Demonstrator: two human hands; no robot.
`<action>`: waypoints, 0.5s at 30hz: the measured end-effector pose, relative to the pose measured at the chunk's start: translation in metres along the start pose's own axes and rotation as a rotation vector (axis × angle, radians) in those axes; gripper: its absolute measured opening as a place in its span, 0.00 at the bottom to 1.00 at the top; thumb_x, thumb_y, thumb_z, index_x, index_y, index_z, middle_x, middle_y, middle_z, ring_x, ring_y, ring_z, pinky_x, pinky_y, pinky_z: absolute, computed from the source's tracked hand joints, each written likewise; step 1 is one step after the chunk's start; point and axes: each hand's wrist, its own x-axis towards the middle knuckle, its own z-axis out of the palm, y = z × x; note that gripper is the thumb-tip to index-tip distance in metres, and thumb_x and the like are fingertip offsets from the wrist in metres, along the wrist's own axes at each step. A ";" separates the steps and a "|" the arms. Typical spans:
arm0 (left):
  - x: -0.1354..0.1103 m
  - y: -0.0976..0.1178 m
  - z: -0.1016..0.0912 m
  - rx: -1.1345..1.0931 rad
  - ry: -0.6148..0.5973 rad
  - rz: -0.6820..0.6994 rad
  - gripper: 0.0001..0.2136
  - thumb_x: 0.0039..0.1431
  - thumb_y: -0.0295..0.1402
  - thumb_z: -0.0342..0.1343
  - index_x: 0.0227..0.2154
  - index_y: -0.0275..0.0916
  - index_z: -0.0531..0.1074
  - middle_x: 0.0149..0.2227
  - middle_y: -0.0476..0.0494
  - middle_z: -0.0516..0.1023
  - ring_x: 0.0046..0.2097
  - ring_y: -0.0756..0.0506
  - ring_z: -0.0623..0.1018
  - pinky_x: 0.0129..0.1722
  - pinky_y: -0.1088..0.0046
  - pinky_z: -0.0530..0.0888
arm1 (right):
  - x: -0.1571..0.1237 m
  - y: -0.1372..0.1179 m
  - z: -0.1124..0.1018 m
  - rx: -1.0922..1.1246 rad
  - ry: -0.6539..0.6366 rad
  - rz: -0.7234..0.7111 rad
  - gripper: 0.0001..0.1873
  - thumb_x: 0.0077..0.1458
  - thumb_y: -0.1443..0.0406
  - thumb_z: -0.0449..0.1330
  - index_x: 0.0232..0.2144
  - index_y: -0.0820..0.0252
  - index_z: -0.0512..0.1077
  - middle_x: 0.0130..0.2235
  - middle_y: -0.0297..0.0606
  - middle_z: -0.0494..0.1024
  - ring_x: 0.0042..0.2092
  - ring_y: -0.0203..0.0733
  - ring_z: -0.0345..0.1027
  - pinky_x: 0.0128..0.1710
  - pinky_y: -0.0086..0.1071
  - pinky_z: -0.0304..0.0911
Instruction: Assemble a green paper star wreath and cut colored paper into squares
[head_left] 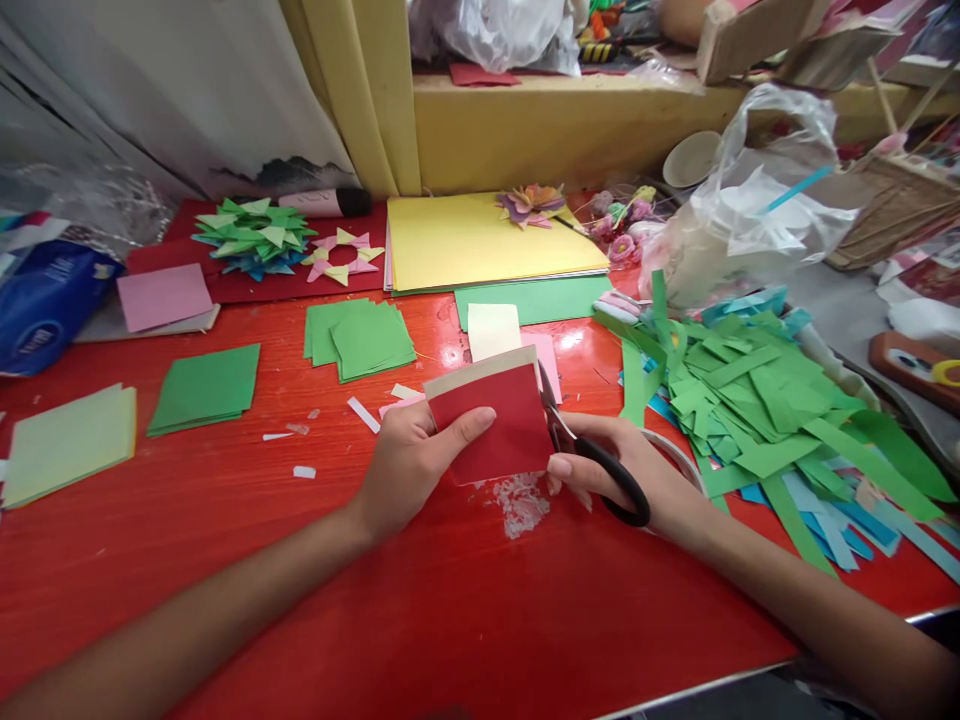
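My left hand (409,455) grips a red sheet of paper (495,420) by its left side, thumb flat on top. A cream paper edge (480,368) shows behind the red one along the top. In my right hand (622,465) is a pair of black-handled scissors (600,465), fingers around the handles. Its blades lie along the right edge of the red paper; whether they are parted is hard to make out. Beyond the paper lie a small cream sheet (493,330) and a pink piece (550,362). White residue (520,505) marks the red table (480,620) below.
Green squares (373,340) and a darker green stack (205,388) lie left of centre, pale green paper (71,440) farther left. Green and blue offcuts (757,400) heap at right. Behind are yellow sheets (465,240), folded paper stars (255,235) and a plastic bag (750,210).
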 end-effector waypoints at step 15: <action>-0.001 0.000 0.000 -0.038 -0.086 0.059 0.06 0.52 0.34 0.57 0.27 0.36 0.74 0.28 0.50 0.79 0.27 0.51 0.76 0.23 0.82 0.73 | 0.000 0.004 0.000 -0.053 -0.002 0.021 0.14 0.51 0.57 0.60 0.23 0.61 0.65 0.17 0.26 0.62 0.20 0.28 0.54 0.19 0.24 0.46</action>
